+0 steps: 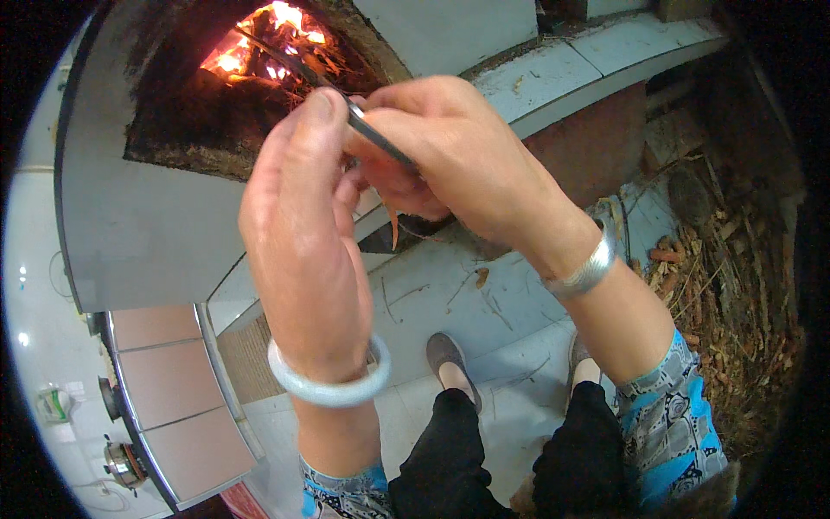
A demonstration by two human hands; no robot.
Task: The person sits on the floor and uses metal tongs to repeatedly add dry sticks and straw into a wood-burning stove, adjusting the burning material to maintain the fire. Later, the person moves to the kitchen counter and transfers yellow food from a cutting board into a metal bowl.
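Observation:
Both my hands are raised close together in front of the open mouth of a tiled stove (162,246). A thin dark strip (387,146), with a shiny spot on it, runs between them and slants towards the fire; its exact kind is unclear. My right hand (454,143) is closed around its near part, and a thin orange-brown shred hangs below the fingers. My left hand (298,214) has its thumb against the strip; its other fingers are curled and partly hidden. Behind the hands, a wood fire (279,45) burns in the stove opening.
A tiled ledge (551,71) runs right of the stove. Firewood, twigs and corn cobs (668,250) are heaped at the right. Twigs litter the tiled floor (454,292) around my shoes. At the left stand a pink-panelled cabinet (168,376) and a metal pot (123,464).

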